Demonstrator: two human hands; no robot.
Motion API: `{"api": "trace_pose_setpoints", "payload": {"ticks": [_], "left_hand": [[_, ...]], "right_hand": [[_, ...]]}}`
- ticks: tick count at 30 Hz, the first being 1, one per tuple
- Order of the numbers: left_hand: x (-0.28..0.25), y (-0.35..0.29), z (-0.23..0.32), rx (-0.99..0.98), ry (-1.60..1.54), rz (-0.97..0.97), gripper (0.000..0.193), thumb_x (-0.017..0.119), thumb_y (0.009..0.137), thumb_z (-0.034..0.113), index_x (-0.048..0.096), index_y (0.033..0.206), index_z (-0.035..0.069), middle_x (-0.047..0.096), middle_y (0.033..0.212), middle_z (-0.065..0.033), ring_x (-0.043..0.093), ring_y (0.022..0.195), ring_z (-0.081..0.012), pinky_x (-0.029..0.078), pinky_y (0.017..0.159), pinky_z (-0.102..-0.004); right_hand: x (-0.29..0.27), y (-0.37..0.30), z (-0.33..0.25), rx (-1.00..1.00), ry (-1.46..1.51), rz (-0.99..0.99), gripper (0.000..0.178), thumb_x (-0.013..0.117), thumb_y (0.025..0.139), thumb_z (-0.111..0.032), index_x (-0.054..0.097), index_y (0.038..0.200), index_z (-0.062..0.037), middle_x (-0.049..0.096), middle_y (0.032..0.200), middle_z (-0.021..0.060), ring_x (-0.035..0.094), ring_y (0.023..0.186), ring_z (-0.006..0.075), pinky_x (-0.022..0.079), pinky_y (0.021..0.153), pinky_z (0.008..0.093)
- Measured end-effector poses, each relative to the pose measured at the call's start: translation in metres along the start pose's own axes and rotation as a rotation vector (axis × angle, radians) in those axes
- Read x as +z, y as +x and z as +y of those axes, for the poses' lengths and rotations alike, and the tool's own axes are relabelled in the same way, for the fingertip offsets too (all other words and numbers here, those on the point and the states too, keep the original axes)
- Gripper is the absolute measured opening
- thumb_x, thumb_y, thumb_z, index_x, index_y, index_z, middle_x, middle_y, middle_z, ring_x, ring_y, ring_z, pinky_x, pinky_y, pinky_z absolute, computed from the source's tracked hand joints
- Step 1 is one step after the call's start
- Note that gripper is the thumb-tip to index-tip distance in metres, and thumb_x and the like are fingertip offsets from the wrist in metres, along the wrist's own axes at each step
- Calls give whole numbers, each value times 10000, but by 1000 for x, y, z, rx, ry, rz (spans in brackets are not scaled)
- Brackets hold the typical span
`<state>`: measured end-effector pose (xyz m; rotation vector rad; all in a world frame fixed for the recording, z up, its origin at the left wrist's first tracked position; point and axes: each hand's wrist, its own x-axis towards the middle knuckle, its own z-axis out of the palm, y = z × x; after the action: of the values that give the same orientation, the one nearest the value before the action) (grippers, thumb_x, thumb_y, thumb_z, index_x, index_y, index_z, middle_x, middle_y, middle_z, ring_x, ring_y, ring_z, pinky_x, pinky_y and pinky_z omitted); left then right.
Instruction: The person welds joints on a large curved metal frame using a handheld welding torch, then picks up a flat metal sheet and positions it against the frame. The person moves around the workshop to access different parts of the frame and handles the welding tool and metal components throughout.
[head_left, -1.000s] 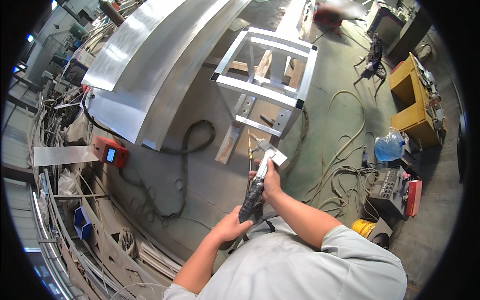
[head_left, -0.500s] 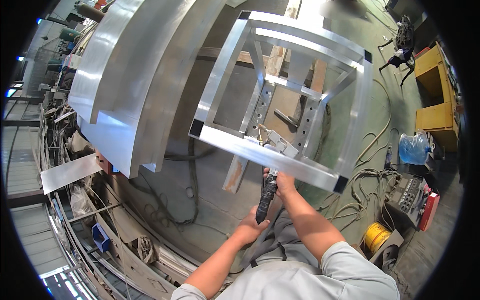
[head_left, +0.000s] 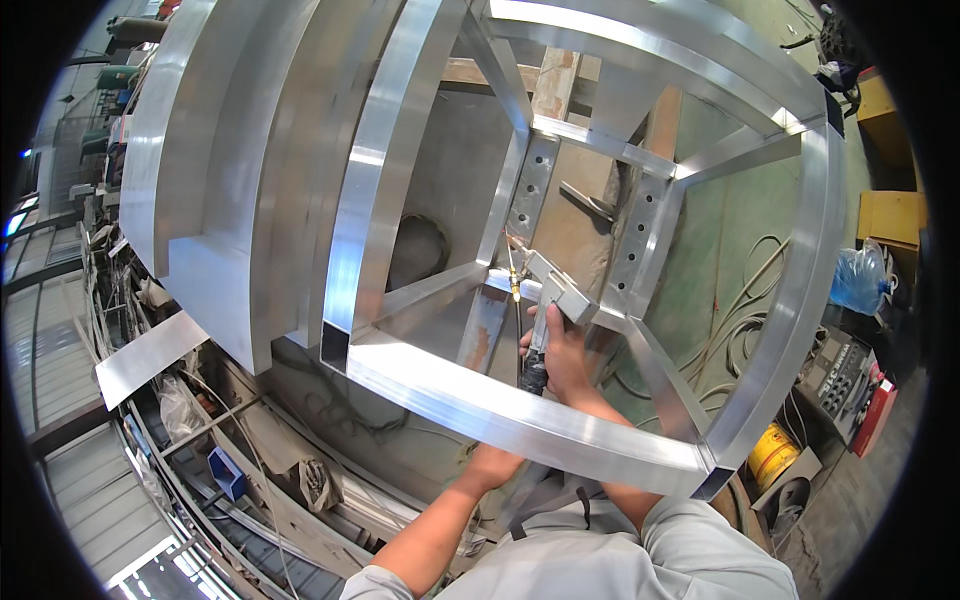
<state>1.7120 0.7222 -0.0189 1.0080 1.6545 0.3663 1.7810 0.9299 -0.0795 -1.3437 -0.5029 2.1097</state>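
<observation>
Your right hand [head_left: 568, 355] is wrapped around the grey neck of the hand tool [head_left: 562, 292], fingers closed on it; your left hand [head_left: 497, 463] runs under the near bar [head_left: 520, 412], its fingers hidden, so can't tell if they're gripping or loose. Tool sits inside the opening of the metal frame [head_left: 797, 300], copper nozzle [head_left: 516, 243] near the left perforated strip [head_left: 537, 175]; contact or gap not readable from above. Likeliest trouble: a small wrist turn could knock the nozzle on the strip, sight of it being narrow from here. Right forearm passes beneath the near bar too, so a quick lift might bang it or scrape bare skin on an edge. The thin dark line [head_left: 519, 328] beside the neck could snag on the bar if you pull back. Tail of the black-wrapped grip [head_left: 534, 372] is covered by the bar. Farther out, frame's far side is cut off above, its footing unclear, so can't judge whether a bump would rock it. Big bent sheet metal [head_left: 230, 150] at left, also cropped; cables [head_left: 738, 340] at right, ends untraceable.
</observation>
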Motion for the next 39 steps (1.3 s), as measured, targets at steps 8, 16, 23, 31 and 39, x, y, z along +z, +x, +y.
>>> {"api": "trace_pose_setpoints", "payload": {"ticks": [8, 16, 23, 31, 39], "left_hand": [[12, 7, -29, -24, -387, 124, 326, 654, 947, 239, 541, 1212, 84, 571, 929, -11, 557, 851, -123, 488, 784, -313], [8, 16, -15, -259, -687, 88, 643, 823, 802, 408, 501, 1232, 54, 495, 1018, -36, 470, 938, -167, 419, 832, -347], [11, 14, -11, -241, -643, 121, 655, 826, 799, 406, 514, 1249, 46, 534, 1034, -53, 519, 962, -176, 440, 853, -350], [10, 4, -12, -201, -488, 61, 552, 769, 845, 357, 550, 1250, 53, 572, 1089, -81, 547, 1016, -219, 451, 892, -373], [5, -7, -5, -137, -320, 19, 470, 717, 882, 310, 587, 1256, 57, 605, 1157, -115, 566, 1086, -271, 455, 941, -406]], "right_hand": [[2, 15, 16, 0, -40, 47, 576, 601, 948, -578, 610, 1069, -15, 632, 637, 93, 633, 535, 173, 525, 522, 295], [2, 13, 10, 28, -29, 40, 581, 611, 935, -593, 607, 1073, -28, 630, 633, 90, 634, 537, 169, 527, 525, 299], [4, 9, 5, 32, -22, 15, 583, 610, 936, -599, 602, 1074, -33, 630, 641, 80, 631, 544, 158, 523, 530, 290], [5, 7, 7, 10, -17, 15, 560, 617, 940, -581, 593, 1068, -36, 624, 644, 76, 628, 545, 154, 530, 537, 287], [6, 2, 3, 35, -48, 0, 546, 595, 961, -563, 590, 1079, -31, 626, 656, 76, 632, 564, 146, 538, 556, 288]]}}
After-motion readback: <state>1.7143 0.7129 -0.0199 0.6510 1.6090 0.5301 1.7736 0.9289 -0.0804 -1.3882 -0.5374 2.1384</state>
